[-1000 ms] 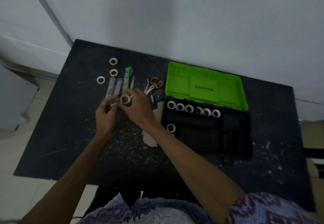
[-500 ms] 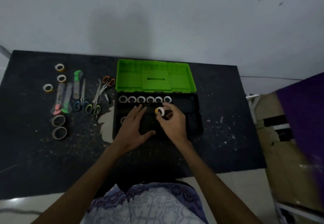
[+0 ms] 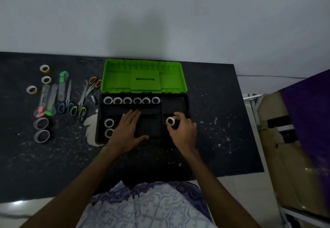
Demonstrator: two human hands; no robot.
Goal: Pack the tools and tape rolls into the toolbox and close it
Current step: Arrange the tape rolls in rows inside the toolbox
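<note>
The right hand [image 3: 182, 129] pinches a small tape roll [image 3: 170, 121] over the open toolbox's [image 3: 178, 105] right-hand compartment. The left hand [image 3: 127, 130] lies flat, fingers spread, across the tray's middle. Scissors [image 3: 81, 101] lie on the table [image 3: 53, 156] to the left.

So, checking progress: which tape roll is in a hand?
The yellow-edged tape roll, pinched by the right hand over the toolbox's right compartment.
</note>
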